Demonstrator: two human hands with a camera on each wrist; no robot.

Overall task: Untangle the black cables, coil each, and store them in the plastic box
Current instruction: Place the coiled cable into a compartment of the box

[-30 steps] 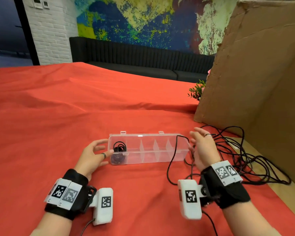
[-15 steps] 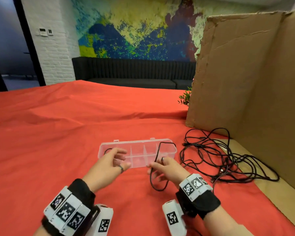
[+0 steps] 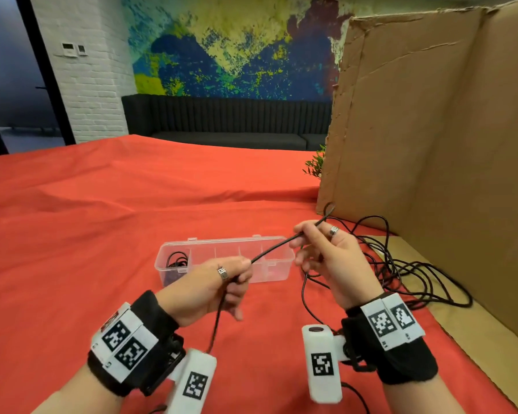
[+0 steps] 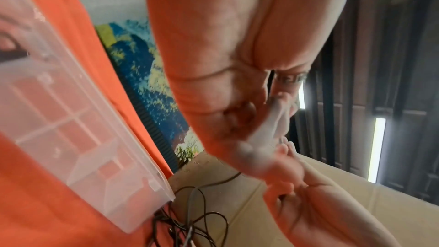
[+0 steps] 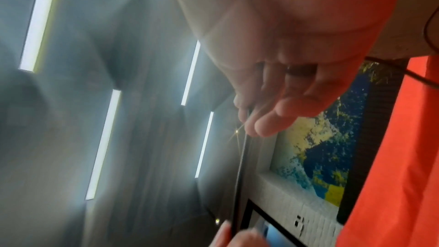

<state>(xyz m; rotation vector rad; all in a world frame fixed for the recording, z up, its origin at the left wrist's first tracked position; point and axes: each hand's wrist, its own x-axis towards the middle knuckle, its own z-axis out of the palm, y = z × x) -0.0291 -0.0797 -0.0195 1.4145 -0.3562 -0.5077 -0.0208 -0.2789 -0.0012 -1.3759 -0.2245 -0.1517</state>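
Above the plastic box: a thin, round black cable [image 3: 271,250] is stretching taut between both hands, lifted off the red cloth.
Left hand [image 3: 213,286]: curling its fingers round the cable in front of the plastic box [image 3: 284,274], the loose end hanging down from the fist toward the wrist; a ring is showing on one finger.
Right hand [image 3: 326,258]: pinching the cable between thumb and fingertips just right of the box, the strand running on past the fingers to a small bend.
Plastic box: clear, long and rectangular, lid off, thin dividers splitting it into compartments, lying on the red cloth [image 3: 87,249] covering the table.
Coiled cable [image 3: 177,261]: lying in the box's leftmost compartment.
Tangle [image 3: 407,276]: loose black loops sprawling right of the box, beside the rough brown cardboard panel [image 3: 431,130].
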